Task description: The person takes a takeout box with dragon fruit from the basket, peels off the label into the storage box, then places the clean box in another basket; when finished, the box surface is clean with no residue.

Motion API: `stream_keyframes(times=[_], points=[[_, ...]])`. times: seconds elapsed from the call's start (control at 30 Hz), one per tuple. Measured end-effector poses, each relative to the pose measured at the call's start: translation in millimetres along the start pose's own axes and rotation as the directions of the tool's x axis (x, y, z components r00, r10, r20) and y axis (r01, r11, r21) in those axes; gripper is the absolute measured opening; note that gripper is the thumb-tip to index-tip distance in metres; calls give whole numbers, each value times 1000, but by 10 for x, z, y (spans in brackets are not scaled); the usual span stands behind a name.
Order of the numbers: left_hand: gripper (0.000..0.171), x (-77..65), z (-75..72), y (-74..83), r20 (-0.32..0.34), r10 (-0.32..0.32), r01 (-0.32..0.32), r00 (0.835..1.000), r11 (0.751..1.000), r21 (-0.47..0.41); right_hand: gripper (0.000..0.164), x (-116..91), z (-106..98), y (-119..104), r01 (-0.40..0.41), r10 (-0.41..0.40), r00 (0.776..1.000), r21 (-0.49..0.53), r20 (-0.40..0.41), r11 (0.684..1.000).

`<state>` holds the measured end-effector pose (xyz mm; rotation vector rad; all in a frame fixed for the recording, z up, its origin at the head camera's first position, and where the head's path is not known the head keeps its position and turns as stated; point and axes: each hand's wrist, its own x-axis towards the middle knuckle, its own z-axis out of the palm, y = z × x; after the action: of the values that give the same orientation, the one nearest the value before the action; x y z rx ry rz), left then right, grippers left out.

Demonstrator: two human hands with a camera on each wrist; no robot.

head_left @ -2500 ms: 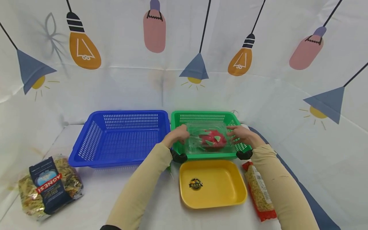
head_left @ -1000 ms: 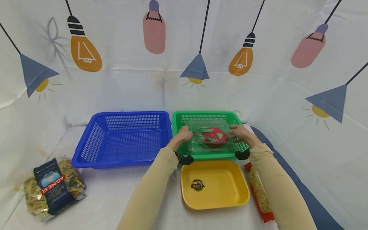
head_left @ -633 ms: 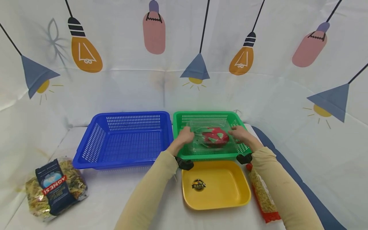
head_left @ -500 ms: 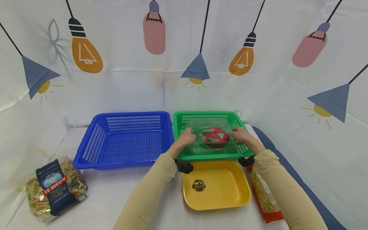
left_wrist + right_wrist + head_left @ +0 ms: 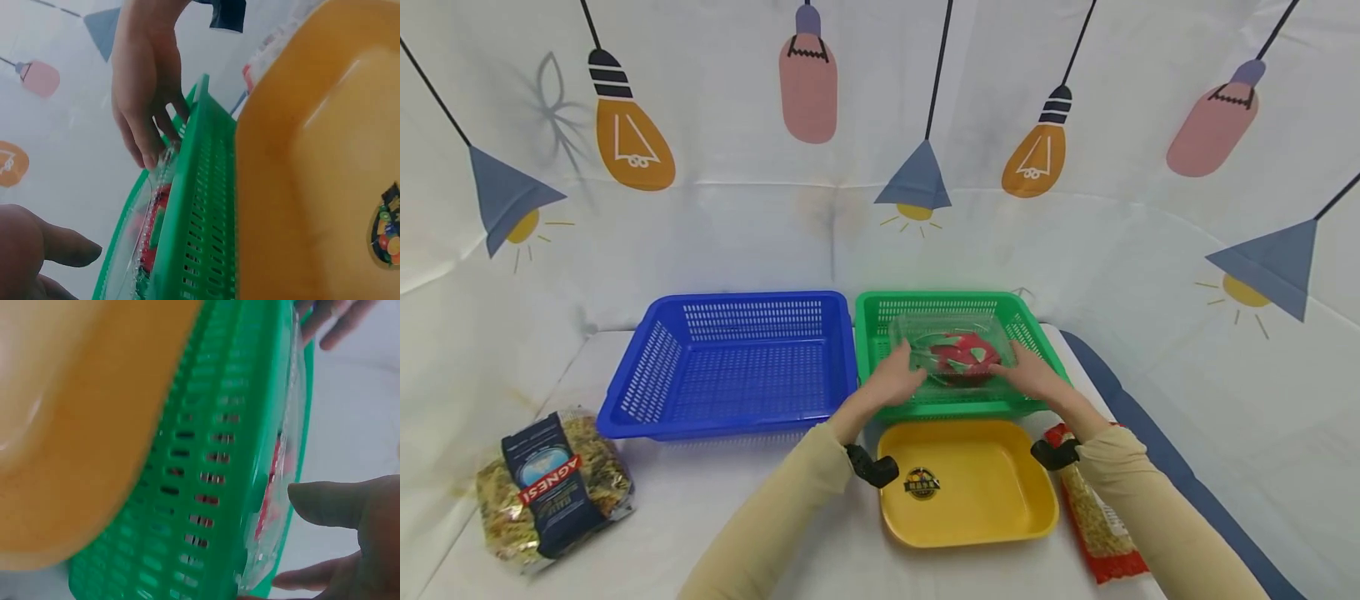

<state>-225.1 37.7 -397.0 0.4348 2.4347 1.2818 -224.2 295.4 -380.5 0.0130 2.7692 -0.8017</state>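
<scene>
A clear plastic clamshell box (image 5: 951, 323) with a pink-red dragon fruit (image 5: 966, 357) inside lies in the green basket (image 5: 977, 408). My left hand (image 5: 895, 379) is at the box's left front corner, its thumb straight and standing off the lid in the left wrist view. At the opposite end is my right hand (image 5: 1033, 375), thumb stretched over the lid and fingers reaching down along the side. In the left wrist view the right hand (image 5: 147, 87) has its fingertips right at the box's edge. The basket wall hides part of the box there.
To the left stands a blue basket (image 5: 737, 429). In front of the green basket is a yellow tray (image 5: 977, 533). A bag of pasta (image 5: 553, 492) lies far left, and a red-ended pasta packet (image 5: 1097, 517) lies under the right forearm.
Both hands have drawn back towards the front of the clamshell box, and their thumbs have spread. Box and fruit stay in the green basket. The view has shifted slightly.
</scene>
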Motion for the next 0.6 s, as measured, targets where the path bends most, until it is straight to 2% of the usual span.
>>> stream_keyframes(times=[0.1, 0.2, 0.3, 0.4, 0.6], points=[[69, -100, -4, -16, -2, 41, -41, 999, 999, 13, 76, -108, 60, -52, 67, -70, 996, -48, -53, 997], [68, -228, -19, -36, -17, 105, -104, 994, 994, 15, 74, -234, 141, -109, 133, -144, 982, -89, -124, 987], [67, -385, -50, -65, -39, 166, -166, 985, 986, 6, 72, -338, 241, -172, 199, -217, 953, -102, -210, 975], [67, -567, -95, -104, -65, 195, -196, 979, 981, -7, 69, -431, 341, -251, 255, -272, 918, -95, -287, 962], [66, -944, -214, -259, -127, 206, -209, 970, 978, -10, 67, -618, 522, -452, 335, -351, 876, -106, -331, 936]])
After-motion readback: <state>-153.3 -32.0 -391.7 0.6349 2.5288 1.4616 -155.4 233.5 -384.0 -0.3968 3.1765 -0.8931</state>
